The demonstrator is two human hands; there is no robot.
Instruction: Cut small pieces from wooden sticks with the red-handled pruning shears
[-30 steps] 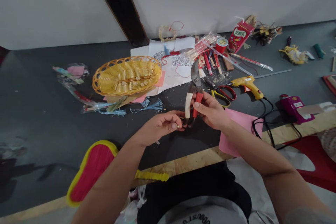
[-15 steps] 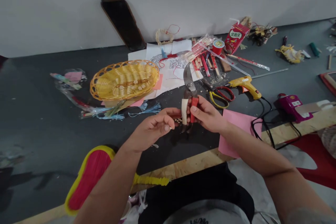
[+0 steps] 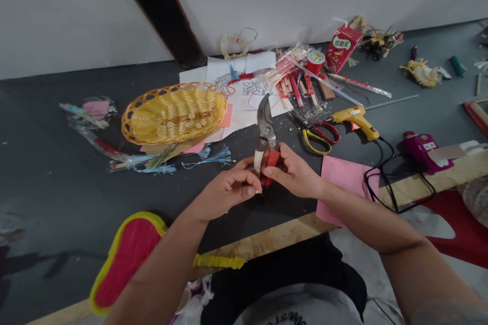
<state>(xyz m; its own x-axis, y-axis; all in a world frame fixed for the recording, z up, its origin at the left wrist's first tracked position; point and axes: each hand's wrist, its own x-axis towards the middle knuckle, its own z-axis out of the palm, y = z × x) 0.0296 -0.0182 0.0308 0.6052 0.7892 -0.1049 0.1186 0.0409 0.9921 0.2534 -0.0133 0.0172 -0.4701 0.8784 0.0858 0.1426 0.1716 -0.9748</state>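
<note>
Left hand [image 3: 229, 188], right hand [image 3: 292, 171], almost touching

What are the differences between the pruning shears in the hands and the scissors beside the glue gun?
The pruning shears stand upright between the left hand and right hand, while the scissors lie flat on the dark surface. The shears have straight white and red grips; the scissors have yellow and red loop handles. The shears look larger. Both have metal blades.

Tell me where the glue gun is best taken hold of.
Probably by its yellow handle, on the glue gun, coming from above on the near side. It lies flat with the handle angled toward the near edge and the black cord leaving its end, while the nozzle points left at the scissors.
</note>
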